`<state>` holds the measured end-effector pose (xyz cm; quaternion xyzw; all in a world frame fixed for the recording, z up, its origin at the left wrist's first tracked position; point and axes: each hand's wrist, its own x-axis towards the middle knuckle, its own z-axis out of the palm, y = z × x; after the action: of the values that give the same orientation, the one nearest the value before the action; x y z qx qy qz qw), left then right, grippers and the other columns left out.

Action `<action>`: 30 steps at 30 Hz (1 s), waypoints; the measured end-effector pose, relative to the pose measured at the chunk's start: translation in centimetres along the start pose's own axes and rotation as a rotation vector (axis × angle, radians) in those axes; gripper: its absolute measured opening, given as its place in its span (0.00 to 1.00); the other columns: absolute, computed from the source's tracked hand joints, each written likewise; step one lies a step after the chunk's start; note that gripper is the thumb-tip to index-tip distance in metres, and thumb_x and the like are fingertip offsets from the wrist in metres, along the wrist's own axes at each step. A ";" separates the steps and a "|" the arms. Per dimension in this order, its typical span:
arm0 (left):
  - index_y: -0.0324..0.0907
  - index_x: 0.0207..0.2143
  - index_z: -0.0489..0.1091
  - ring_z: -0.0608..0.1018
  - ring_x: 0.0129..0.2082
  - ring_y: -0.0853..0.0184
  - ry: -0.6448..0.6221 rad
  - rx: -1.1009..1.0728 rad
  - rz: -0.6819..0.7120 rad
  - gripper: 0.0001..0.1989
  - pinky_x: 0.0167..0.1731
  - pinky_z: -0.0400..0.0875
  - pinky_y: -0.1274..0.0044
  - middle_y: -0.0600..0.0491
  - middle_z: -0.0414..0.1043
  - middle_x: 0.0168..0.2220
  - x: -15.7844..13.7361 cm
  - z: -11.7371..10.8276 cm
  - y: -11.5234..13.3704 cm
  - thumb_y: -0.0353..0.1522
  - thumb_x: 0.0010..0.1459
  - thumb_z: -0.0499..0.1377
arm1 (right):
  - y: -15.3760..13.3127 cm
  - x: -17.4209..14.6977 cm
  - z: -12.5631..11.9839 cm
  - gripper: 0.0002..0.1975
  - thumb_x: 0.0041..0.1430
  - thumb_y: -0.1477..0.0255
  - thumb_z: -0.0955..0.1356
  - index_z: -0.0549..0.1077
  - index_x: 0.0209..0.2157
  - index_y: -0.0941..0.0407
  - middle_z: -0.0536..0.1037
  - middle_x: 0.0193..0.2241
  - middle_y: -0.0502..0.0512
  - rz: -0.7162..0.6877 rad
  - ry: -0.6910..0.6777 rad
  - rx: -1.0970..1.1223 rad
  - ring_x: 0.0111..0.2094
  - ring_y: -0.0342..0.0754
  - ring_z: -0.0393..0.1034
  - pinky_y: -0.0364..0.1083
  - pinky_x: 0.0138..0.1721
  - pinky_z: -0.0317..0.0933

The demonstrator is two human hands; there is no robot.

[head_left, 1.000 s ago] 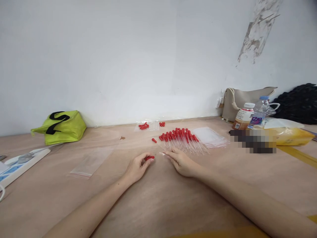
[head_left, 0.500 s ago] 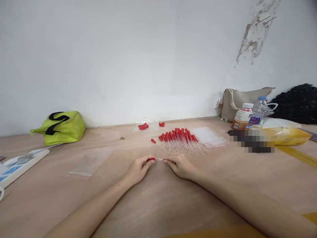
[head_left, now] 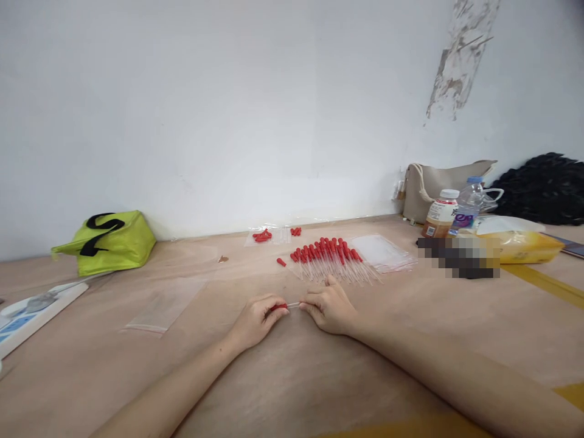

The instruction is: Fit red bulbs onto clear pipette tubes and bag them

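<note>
Between my two hands is a dropper (head_left: 293, 305) with a red rubber bulb and a thin clear tube. My left hand (head_left: 259, 317) is closed on the red bulb, and the fingers of my right hand (head_left: 329, 308) pinch the clear tube. Just beyond my hands lies a fanned row of similar droppers (head_left: 326, 255), red bulbs toward the wall and tubes toward me. A single loose red bulb (head_left: 281, 262) rests to the left of that row.
Further back are small bags with red bulbs (head_left: 262, 236). Flat clear bags (head_left: 381, 250) lie right, another clear bag (head_left: 166, 304) left. Around the edges stand a lime-green bag (head_left: 116, 243), power strip (head_left: 41, 316), bottles (head_left: 441, 214) and a yellow tissue pack (head_left: 524, 240).
Both hands and the held dropper appear slightly lower in view. The grip on bulb and tube stays the same, while the camera view has shifted a little.
</note>
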<state>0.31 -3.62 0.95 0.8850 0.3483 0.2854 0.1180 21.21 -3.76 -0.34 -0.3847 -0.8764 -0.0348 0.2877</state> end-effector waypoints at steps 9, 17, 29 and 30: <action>0.39 0.31 0.66 0.69 0.28 0.69 -0.015 0.058 0.102 0.10 0.30 0.63 0.79 0.53 0.67 0.28 -0.1 0.3 0.0 0.34 0.60 0.49 | -1.1 0.0 0.3 0.12 0.58 0.71 0.59 0.69 0.25 0.56 0.74 0.22 0.49 0.008 -0.016 0.023 0.21 0.38 0.57 0.44 0.33 0.40; 0.40 0.33 0.67 0.70 0.30 0.68 -0.028 0.086 0.102 0.10 0.32 0.64 0.77 0.51 0.69 0.30 0.0 0.0 -0.3 0.35 0.60 0.49 | -0.8 0.2 0.4 0.14 0.60 0.70 0.57 0.70 0.27 0.56 0.73 0.24 0.50 -0.013 -0.047 0.036 0.24 0.40 0.61 0.44 0.33 0.44; 0.42 0.51 0.55 0.67 0.47 0.62 0.310 0.221 -0.159 0.21 0.46 0.61 0.69 0.47 0.64 0.45 -0.4 -1.1 -3.0 0.37 0.56 0.53 | 0.2 2.0 -2.7 0.13 0.56 0.71 0.60 0.74 0.28 0.57 0.74 0.26 0.55 0.190 -0.068 0.019 0.29 0.44 0.65 0.42 0.31 0.51; 0.42 0.52 0.55 0.66 0.48 0.61 0.307 0.241 -0.211 0.22 0.47 0.61 0.68 0.47 0.63 0.46 -0.4 -1.1 -3.3 0.37 0.56 0.53 | 0.7 2.7 -2.7 0.13 0.56 0.71 0.59 0.74 0.28 0.57 0.74 0.26 0.54 0.252 -0.047 0.054 0.28 0.44 0.65 0.41 0.30 0.52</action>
<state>-2.41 -1.46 0.27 0.7976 0.4844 0.3593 -0.0140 21.53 -2.23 3.25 -0.4847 -0.8281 0.0341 0.2796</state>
